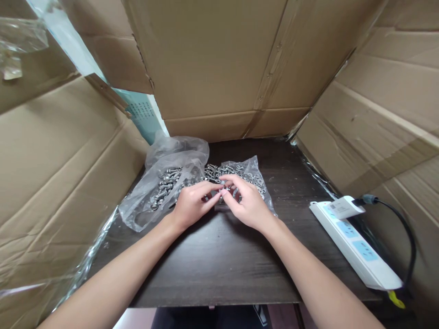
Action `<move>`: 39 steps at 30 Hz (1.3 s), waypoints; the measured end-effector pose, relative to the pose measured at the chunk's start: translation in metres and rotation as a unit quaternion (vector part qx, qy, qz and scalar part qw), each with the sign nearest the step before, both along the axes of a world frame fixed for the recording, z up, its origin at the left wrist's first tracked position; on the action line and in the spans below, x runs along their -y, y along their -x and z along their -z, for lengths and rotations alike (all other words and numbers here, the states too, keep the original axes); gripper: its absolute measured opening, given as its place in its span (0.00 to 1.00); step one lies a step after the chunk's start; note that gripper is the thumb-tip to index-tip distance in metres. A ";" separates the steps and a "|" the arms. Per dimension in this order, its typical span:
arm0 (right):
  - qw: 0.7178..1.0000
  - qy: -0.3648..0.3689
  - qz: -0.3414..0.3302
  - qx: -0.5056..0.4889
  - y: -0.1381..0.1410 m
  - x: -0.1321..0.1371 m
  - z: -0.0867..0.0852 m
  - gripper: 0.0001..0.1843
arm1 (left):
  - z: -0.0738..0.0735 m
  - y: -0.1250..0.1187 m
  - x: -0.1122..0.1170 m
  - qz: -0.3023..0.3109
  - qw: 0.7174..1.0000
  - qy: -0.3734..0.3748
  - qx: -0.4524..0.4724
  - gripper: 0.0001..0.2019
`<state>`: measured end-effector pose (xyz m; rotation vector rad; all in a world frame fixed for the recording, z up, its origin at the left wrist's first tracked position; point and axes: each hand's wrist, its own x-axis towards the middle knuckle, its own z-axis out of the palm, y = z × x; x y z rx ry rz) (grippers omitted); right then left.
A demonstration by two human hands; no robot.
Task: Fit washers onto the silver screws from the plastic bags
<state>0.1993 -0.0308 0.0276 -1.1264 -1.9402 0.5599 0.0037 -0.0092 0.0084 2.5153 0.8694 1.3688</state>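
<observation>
My left hand (198, 199) and my right hand (245, 201) meet over the dark table, fingertips pinched together. Between them is a small shiny metal fastener (225, 188), mostly covered by the fingers, so its exact kind is hard to make out. Just behind the hands lies a loose pile of metal bolts (213, 171). To the left, more bolts (168, 185) rest in and under a crumpled clear plastic bag (137, 214). Beyond my right hand, washers and nuts (255, 179) are spread on a second clear plastic bag (253, 164).
Cardboard walls (219, 68) enclose the dark wooden table (219, 269) at the back and both sides. On the right lies a white power strip (356, 246) with a plugged-in white adapter (345, 207) and a black cable (408, 228).
</observation>
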 end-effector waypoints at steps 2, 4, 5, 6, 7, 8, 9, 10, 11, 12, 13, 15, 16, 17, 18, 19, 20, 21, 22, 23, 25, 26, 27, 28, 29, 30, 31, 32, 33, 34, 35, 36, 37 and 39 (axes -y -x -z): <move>1.000 0.008 0.003 -0.001 0.000 0.001 -0.001 0.16 | 0.000 0.000 0.000 -0.002 1.000 -0.003 0.003 0.06; 1.000 0.013 0.003 0.000 0.000 0.001 -0.001 0.17 | 0.000 0.000 0.000 -0.003 1.000 -0.004 0.008 0.06; 1.000 0.011 0.002 0.002 0.000 0.002 -0.002 0.17 | 0.001 0.000 0.000 -0.004 1.000 -0.005 0.010 0.06; 1.000 0.007 0.000 0.005 0.000 0.002 -0.002 0.17 | 0.001 0.000 0.000 -0.003 1.000 -0.006 0.010 0.06; 1.000 0.002 0.000 0.009 0.000 0.002 -0.002 0.17 | 0.001 -0.001 0.000 -0.001 1.000 -0.007 0.010 0.06; 1.000 -0.001 0.001 0.013 0.001 0.002 -0.002 0.16 | 0.001 -0.001 0.000 0.001 1.000 -0.008 0.008 0.06; 1.000 0.000 0.004 0.016 0.001 0.002 -0.002 0.16 | 0.001 -0.001 0.000 0.004 1.000 -0.009 0.007 0.06; 1.000 0.006 0.008 0.020 0.001 0.002 -0.002 0.15 | 0.001 -0.001 0.001 0.006 1.000 -0.010 0.004 0.06; 1.000 0.014 0.013 0.022 0.002 0.002 -0.002 0.14 | 0.001 -0.001 0.001 0.007 1.000 -0.011 0.002 0.05; 0.999 0.021 0.018 0.023 0.002 0.002 -0.003 0.14 | 0.001 -0.001 0.001 0.006 1.000 -0.011 0.000 0.05; 0.999 0.023 0.021 0.022 0.002 0.002 -0.003 0.14 | 0.001 -0.001 0.001 0.004 1.000 -0.010 -0.001 0.06; 1.000 0.014 0.016 0.018 0.001 0.002 -0.004 0.14 | 0.001 -0.001 0.000 0.001 1.000 -0.010 0.001 0.06; 1.000 0.005 0.012 0.015 0.001 0.002 -0.004 0.15 | 0.001 -0.001 0.000 -0.001 1.000 -0.010 0.004 0.06; 1.000 -0.001 0.008 0.013 0.001 0.002 -0.004 0.16 | 0.001 -0.001 0.000 -0.002 1.000 -0.010 0.007 0.07; 1.000 -0.003 0.004 0.012 0.000 0.002 -0.005 0.17 | 0.001 -0.001 0.000 -0.003 1.000 -0.011 0.007 0.07; 1.000 0.000 0.003 0.012 0.000 0.002 -0.005 0.17 | 0.001 -0.001 0.000 -0.002 1.000 -0.011 0.006 0.06; 1.000 0.008 0.004 0.013 0.000 0.002 -0.005 0.16 | 0.001 -0.001 0.001 0.000 1.000 -0.011 0.003 0.06; 1.000 0.019 0.005 0.014 0.000 0.002 -0.005 0.15 | 0.000 -0.001 0.001 0.001 1.000 -0.010 -0.001 0.06; 0.999 0.028 0.007 0.015 -0.001 0.002 -0.005 0.15 | 0.000 -0.001 0.001 0.003 1.000 -0.011 -0.004 0.06; 0.999 0.032 0.009 0.015 -0.001 0.002 -0.006 0.15 | 0.000 -0.001 0.001 0.003 1.000 -0.011 -0.005 0.06; 1.000 0.025 0.010 0.010 -0.002 0.002 -0.006 0.15 | 0.000 0.000 0.002 0.000 1.000 -0.011 -0.005 0.06; 1.000 0.017 0.008 0.006 -0.002 0.002 -0.006 0.16 | 0.000 0.000 0.002 -0.001 1.000 -0.009 -0.004 0.07; 1.000 0.010 0.005 0.004 -0.002 0.003 -0.006 0.17 | 0.000 0.000 0.001 -0.001 1.000 -0.007 -0.004 0.07; 1.000 0.006 0.002 0.004 -0.001 0.003 -0.006 0.18 | 0.000 0.000 0.001 0.000 1.000 -0.005 -0.004 0.07; 1.000 0.008 -0.001 0.006 -0.001 0.003 -0.005 0.19 | 0.000 0.000 0.001 0.002 1.000 -0.005 -0.004 0.07; 1.000 0.012 0.000 0.011 -0.001 0.003 -0.005 0.18 | 0.000 0.000 0.001 0.003 1.000 -0.006 -0.004 0.07; 1.000 0.020 0.002 0.017 0.000 0.003 -0.005 0.17 | 0.000 -0.001 0.001 0.005 1.000 -0.009 -0.004 0.06; 0.999 0.026 0.007 0.022 0.000 0.003 -0.004 0.15 | 0.000 -0.001 0.001 0.005 1.000 -0.012 -0.004 0.06; 0.999 0.028 0.012 0.025 0.000 0.003 -0.004 0.15 | 0.000 -0.001 0.001 0.005 1.000 -0.014 -0.005 0.06; 0.999 0.025 0.017 0.027 0.001 0.003 -0.004 0.15 | -0.001 -0.001 0.001 0.005 1.000 -0.014 -0.006 0.06; 0.999 0.017 0.019 0.026 0.000 0.003 -0.004 0.15 | -0.001 -0.001 0.001 0.004 1.000 -0.012 -0.007 0.07; 1.000 0.007 0.018 0.025 0.000 0.003 -0.004 0.16 | -0.001 -0.001 0.001 0.003 1.000 -0.009 -0.007 0.07; 1.000 -0.003 0.015 0.023 0.000 0.003 -0.004 0.17 | -0.001 -0.001 0.001 0.003 1.000 -0.006 -0.007 0.07; 1.000 -0.004 0.006 0.023 0.000 0.003 -0.004 0.17 | -0.001 -0.001 0.002 0.003 1.000 -0.003 -0.007 0.07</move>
